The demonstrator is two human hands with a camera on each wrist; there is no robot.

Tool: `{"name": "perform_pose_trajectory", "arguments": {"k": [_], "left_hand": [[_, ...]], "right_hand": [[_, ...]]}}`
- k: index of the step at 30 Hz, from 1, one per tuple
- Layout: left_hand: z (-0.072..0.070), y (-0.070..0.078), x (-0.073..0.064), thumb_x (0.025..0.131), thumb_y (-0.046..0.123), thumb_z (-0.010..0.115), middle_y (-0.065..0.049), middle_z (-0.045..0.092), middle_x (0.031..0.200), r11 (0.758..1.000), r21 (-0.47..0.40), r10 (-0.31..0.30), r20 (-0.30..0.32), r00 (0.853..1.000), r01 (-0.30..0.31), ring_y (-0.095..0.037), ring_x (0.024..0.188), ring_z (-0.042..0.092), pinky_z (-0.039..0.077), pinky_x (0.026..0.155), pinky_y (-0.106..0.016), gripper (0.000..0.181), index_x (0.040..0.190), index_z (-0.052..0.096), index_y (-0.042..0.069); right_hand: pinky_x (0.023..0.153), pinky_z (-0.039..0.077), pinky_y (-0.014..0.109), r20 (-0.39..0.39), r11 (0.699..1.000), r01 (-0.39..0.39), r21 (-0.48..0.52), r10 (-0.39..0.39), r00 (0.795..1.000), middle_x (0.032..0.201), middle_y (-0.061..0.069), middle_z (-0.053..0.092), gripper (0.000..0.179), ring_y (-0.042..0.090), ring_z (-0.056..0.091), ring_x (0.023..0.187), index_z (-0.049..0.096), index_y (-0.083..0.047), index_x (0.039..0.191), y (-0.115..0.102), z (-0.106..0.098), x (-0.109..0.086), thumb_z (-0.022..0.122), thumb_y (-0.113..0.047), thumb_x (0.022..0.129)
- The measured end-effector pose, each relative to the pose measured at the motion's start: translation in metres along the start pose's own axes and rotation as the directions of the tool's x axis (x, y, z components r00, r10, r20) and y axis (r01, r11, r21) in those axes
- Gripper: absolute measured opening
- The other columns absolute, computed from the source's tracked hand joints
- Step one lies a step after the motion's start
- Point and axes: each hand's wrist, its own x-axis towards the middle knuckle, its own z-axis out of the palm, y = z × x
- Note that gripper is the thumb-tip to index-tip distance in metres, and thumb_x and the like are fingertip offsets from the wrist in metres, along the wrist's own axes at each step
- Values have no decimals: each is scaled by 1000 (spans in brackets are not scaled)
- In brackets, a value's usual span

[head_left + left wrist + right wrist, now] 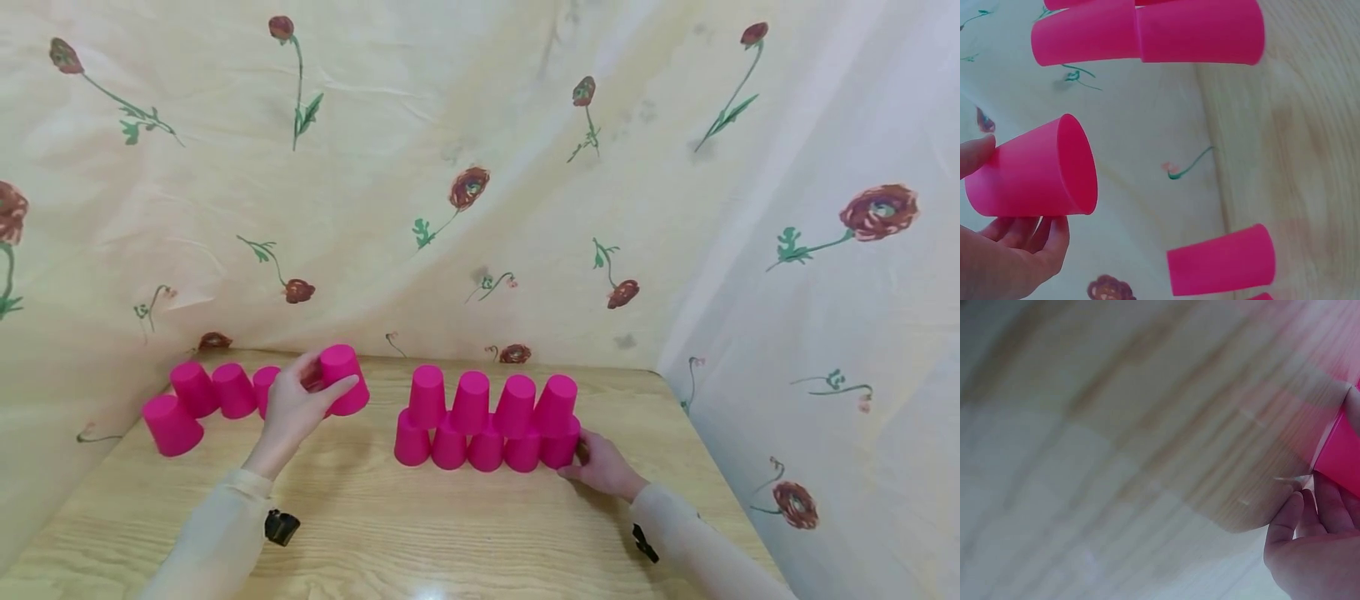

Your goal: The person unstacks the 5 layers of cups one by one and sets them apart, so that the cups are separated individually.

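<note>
My left hand point(288, 408) holds a pink cup point(345, 379) mouth down between thumb and fingers, raised left of the stack. In the left wrist view, that cup point(1035, 172) shows its open rim turned away from the palm. Several upside-down pink cups form a bottom row point(449, 446), with a second row point(471, 404) standing over the joints between them. At the right end, my right hand point(609, 467) grips the last bottom cup point(558, 446) low down, thumb in front. Part of this cup point(1341, 453) shows at the edge of the right wrist view.
Several more upside-down pink cups point(172, 427) stand apart on the left of the wooden table point(420, 533), some partly behind my left hand. A flower-printed cloth point(375, 208) hangs along the table's back and sides. Black straps point(282, 527) sit at both wrists.
</note>
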Motion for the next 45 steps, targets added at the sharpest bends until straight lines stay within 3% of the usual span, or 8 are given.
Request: {"name": "perform_pose_trajectory", "arguments": {"k": [11, 18, 24, 30, 37, 45], "left_hand": [[-25, -29, -11, 81, 42, 75, -19, 54, 129, 997, 55, -50, 18, 999, 49, -36, 115, 52, 46, 93, -45, 75, 139, 45, 4], [-48, -55, -20, 82, 40, 75, -23, 53, 127, 987, 126, -102, 19, 995, 99, -37, 110, 52, 51, 83, -28, 74, 136, 44, -1], [-65, -73, -26, 80, 40, 76, -29, 51, 126, 964, 218, -164, 26, 986, 155, -42, 110, 51, 48, 89, -49, 77, 134, 44, -5], [-82, -88, -26, 79, 40, 77, -33, 48, 126, 933, 301, -211, 10, 977, 199, -46, 109, 50, 48, 86, -52, 80, 133, 42, -8], [-96, -99, -23, 81, 37, 76, -38, 44, 127, 928, 309, -225, 11, 974, 210, -49, 110, 47, 45, 88, -56, 82, 134, 37, -13], [-103, -105, -18, 83, 32, 73, -40, 39, 131, 910, 314, -286, 2, 958, 271, -50, 113, 44, 42, 91, -56, 84, 137, 31, -16]], "right_hand": [[99, 39, 49, 3, 999, 35, 4, -35, 999, 125, 12, 58, 66, 36, 49, 121, 50, -1, 133, 4, 0, 1, 82, -12, 75], [99, 39, 48, 5, 1000, 11, -4, -11, 1000, 126, 11, 58, 67, 35, 49, 121, 50, -2, 134, 5, 1, 1, 82, -12, 75], [99, 40, 48, -5, 1000, 10, 11, -10, 1000, 124, 11, 58, 65, 35, 51, 119, 51, -2, 132, 3, 1, 0, 82, -11, 75], [98, 41, 48, -9, 1000, -1, 16, 1, 1000, 124, 10, 58, 66, 35, 51, 119, 52, -3, 132, 2, 2, 0, 83, -11, 74], [98, 40, 47, -6, 1000, 1, 14, -1, 1000, 125, 10, 58, 67, 34, 51, 120, 51, -3, 133, 3, 1, 1, 83, -11, 74], [98, 41, 48, -8, 1000, 6, -5, -6, 1000, 125, 11, 58, 68, 35, 51, 119, 50, -3, 133, 1, 0, -1, 82, -10, 74]]}}
